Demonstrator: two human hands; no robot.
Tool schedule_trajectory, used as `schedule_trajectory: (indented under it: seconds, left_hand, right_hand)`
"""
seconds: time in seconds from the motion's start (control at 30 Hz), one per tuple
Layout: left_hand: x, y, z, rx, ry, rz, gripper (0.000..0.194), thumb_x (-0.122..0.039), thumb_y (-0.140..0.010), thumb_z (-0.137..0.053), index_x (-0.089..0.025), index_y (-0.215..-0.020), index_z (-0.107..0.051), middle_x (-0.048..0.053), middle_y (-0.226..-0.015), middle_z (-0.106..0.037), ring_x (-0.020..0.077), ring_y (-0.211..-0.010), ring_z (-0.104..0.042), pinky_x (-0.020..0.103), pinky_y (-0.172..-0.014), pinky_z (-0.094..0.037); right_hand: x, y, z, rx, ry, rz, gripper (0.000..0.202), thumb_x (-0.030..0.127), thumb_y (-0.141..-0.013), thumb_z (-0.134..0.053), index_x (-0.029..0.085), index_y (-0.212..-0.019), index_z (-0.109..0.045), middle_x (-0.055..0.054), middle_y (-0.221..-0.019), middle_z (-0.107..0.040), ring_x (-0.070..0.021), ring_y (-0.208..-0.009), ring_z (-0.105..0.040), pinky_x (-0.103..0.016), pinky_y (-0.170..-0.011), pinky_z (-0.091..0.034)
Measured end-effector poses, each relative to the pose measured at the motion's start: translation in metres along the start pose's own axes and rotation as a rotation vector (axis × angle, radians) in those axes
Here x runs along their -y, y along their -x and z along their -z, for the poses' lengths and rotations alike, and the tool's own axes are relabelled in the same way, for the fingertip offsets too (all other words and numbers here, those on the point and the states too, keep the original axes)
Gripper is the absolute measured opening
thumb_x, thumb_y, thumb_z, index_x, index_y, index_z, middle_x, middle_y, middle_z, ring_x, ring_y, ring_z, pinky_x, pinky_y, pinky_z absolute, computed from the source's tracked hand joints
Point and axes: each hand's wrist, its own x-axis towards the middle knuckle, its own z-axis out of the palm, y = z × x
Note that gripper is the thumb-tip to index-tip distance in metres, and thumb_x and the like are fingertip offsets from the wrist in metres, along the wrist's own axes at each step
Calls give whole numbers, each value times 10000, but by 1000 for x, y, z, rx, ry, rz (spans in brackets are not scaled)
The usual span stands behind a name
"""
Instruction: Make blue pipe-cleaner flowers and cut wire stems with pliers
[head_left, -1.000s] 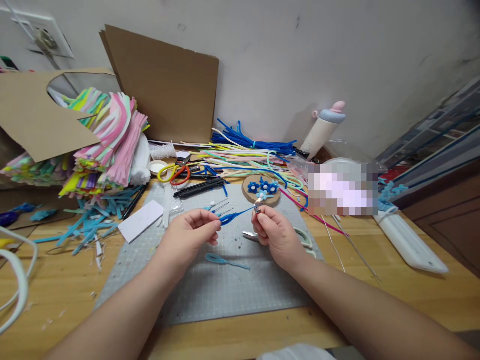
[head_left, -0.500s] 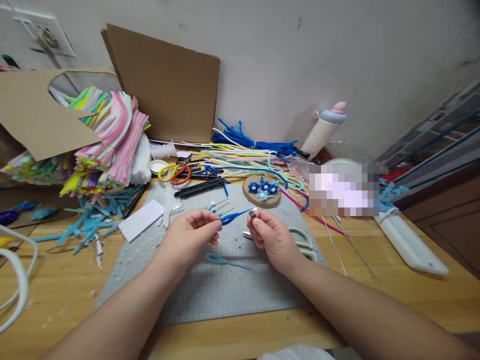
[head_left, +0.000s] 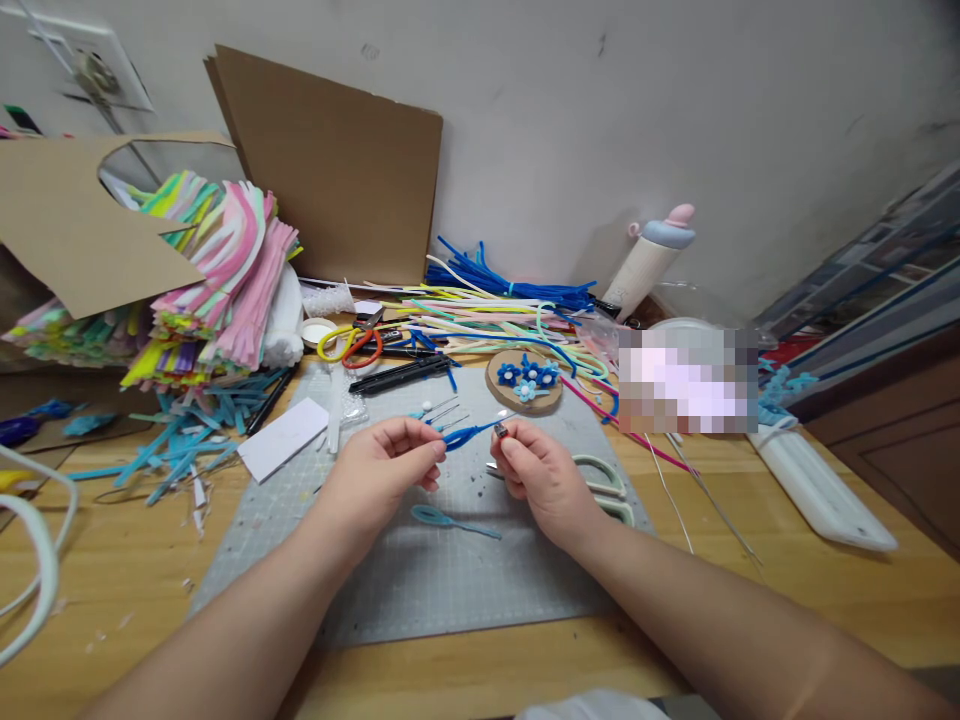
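Between thumb and fingers, my left hand [head_left: 397, 458] pinches a dark blue pipe cleaner loop [head_left: 462, 436], whose thin twisted end points right. My right hand [head_left: 546, 470] is closed round a lighter [head_left: 500, 430]; its metal top shows, and a small flame stands at the tip of the pipe cleaner. Below both hands a light blue pipe cleaner loop [head_left: 444, 518] lies on the grey cutting mat [head_left: 420, 600]. Partly behind my right hand are scissors with pale green handles [head_left: 604, 478]. Small blue flowers [head_left: 528, 374] sit on a round cardboard piece [head_left: 525, 400] beyond the hands.
Pipe cleaner bundles [head_left: 225, 270] pile up at the left, with more strands [head_left: 495, 320] along the wall. Red and yellow-handled scissors [head_left: 351, 346], a black glue-gun-like tool [head_left: 403, 374] and a white card [head_left: 285, 440] lie behind. A white holder [head_left: 825, 490] and metal wires [head_left: 697, 490] are right.
My right hand has shifted very slightly left with the lighter, and the flame has moved a little along the pipe cleaner's end. My left hand stays nearly still.
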Motion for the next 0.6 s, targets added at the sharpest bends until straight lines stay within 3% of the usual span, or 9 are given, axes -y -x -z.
schedule_trajectory:
  seconds: [0.6]
  left_hand:
    - [3, 0, 1, 13, 26, 12, 216, -287, -663, -717, -129, -754, -600, -15, -596, -619, 84, -519, -552, 197, -519, -453]
  right_hand:
    - [-5, 2, -3, 49, -31, 0, 319, 502, -802, -545, 190, -756, -493, 57, -592, -343, -81, -492, -268, -224, -425, -189]
